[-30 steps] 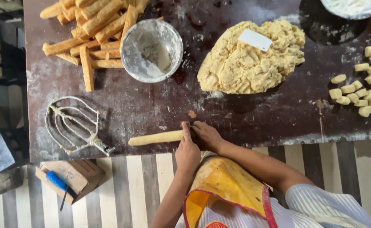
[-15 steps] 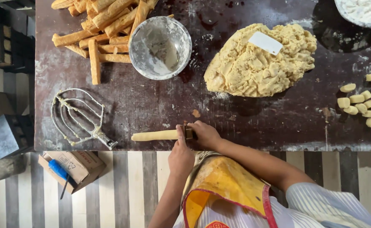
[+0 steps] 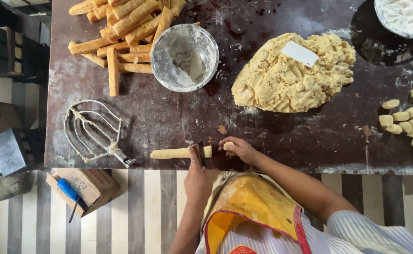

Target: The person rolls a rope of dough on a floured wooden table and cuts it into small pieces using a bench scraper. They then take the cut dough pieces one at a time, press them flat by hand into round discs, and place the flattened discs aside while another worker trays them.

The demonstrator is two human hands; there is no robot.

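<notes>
A pale dough roll [image 3: 176, 153] lies along the near edge of the dark worktable [image 3: 169, 117]. My left hand [image 3: 197, 175] is shut on a small dark cutter [image 3: 200, 151] that stands across the roll near its right end. My right hand [image 3: 240, 149] rests just right of the cutter, fingers pinched on a short cut dough piece [image 3: 227, 146]. A yellow apron [image 3: 251, 207] covers my front below the table edge.
A big dough mound [image 3: 293, 75] with a white scraper [image 3: 299, 53] on it lies behind my hands. A floured metal bowl [image 3: 184, 57], several dough sticks [image 3: 121, 37], a mixer beater [image 3: 93, 131], several cut dough pieces [image 3: 406, 122] and a flour bowl [image 3: 404, 16] share the table. A cardboard box [image 3: 82, 186] sits on the striped floor.
My left hand has brought the cutter down across the roll's right end, and a short piece now sits apart under my right fingers. The view has shifted slightly.
</notes>
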